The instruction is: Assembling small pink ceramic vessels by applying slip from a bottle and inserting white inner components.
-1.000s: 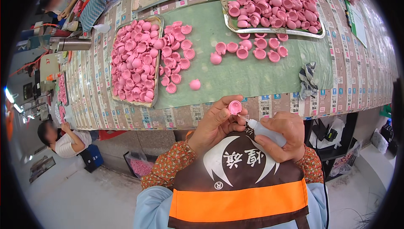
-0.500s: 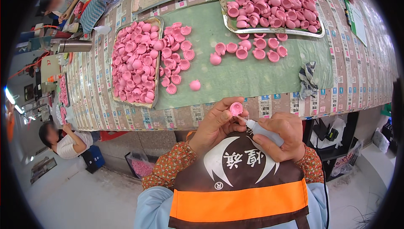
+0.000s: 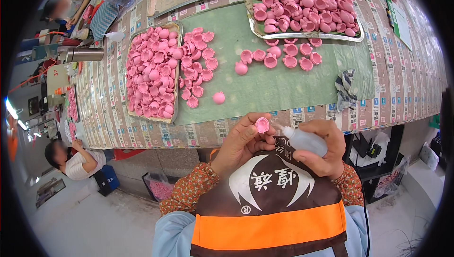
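Note:
Between thumb and fingers, my left hand [image 3: 242, 139] pinches a pink plastic half-shell [image 3: 262, 125], its hollow side facing me. My right hand [image 3: 325, 146] grips a translucent squeeze bottle [image 3: 307, 142] with a white cap and thin tip. That tip points left toward the half-shell and stands a little apart from it. Both hands are just off the table's near edge, over my dark apron. Beyond them, a lone pink piece [image 3: 218, 98] lies on the green mat [image 3: 222, 84]. Several loose half-shells [image 3: 290, 62] sit farther back on it.
A metal tray [image 3: 176, 75] heaped with pink shells stands at left, more spilling beside it. A second heaped tray [image 3: 312, 35] is at the back right. A crumpled striped cloth [image 3: 345, 89] lies at the mat's right. Another person [image 3: 80, 159] sits at far left.
My right hand has drawn the bottle's tip away from the half-shell, and the bottle shows more fully. My left hand has shifted the half-shell slightly left and down, turning it toward me.

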A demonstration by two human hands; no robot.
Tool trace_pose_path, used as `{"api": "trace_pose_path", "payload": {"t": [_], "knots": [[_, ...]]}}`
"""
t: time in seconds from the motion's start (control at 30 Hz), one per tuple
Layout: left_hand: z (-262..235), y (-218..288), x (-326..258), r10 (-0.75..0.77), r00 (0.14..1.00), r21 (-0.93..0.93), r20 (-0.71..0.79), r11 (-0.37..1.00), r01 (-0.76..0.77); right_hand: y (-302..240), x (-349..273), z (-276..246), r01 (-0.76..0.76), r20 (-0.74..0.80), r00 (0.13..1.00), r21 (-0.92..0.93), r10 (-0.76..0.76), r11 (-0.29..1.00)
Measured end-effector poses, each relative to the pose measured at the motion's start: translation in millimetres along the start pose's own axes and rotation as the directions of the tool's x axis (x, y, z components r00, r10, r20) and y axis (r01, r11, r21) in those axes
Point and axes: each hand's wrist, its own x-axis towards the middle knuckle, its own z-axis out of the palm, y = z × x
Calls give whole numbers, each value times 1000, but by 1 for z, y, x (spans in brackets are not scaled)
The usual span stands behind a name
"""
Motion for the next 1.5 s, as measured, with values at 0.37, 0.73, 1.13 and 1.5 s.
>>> {"api": "trace_pose_path", "payload": {"t": [0.37, 0.73, 1.13, 1.5], "knots": [[-8, 4, -8, -5, 1000, 53, -26, 999, 6, 1, -3, 0, -282, -78, 938, 394, 338, 875], [-7, 14, -14, 45, 997, 176, -61, 984, -34, 5, -2, -2, -225, -37, 967, 350, 253, 909], [-11, 24, -1, 155, 986, 124, 67, 979, -162, -1, -6, -3, -259, -91, 945, 380, 314, 888], [-9, 16, 13, 10, 978, -161, 208, 987, 24, -1, -9, -4, -248, -89, 950, 376, 301, 893]]}}
